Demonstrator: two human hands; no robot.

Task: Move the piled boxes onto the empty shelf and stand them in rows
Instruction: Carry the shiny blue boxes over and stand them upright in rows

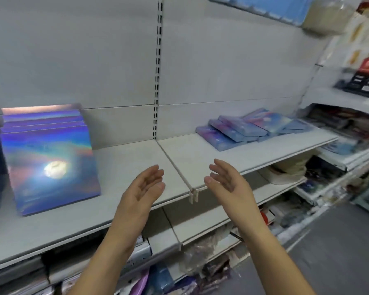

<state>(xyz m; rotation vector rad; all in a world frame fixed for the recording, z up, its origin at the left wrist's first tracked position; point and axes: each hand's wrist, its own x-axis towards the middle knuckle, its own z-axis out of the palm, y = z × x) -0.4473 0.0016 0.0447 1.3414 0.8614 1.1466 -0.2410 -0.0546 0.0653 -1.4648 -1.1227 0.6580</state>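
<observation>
A row of shiny blue-purple boxes [49, 158] with a moon picture stands upright at the left of the grey shelf [124, 167]. Several more such boxes [243, 126] lie piled flat at the back of the right shelf section [232, 154]. My left hand [146, 185] and my right hand [226, 179] hover over the shelf's front edge, palms facing each other, fingers relaxed and holding nothing. They flank the seam between the two shelf sections, well short of the pile.
A slotted upright post [157, 67] runs up the back wall between the sections. Lower shelves [200, 226] hold mixed packaged goods. More stocked shelves [349, 128] stand at the right, with grey floor [339, 252] beside them.
</observation>
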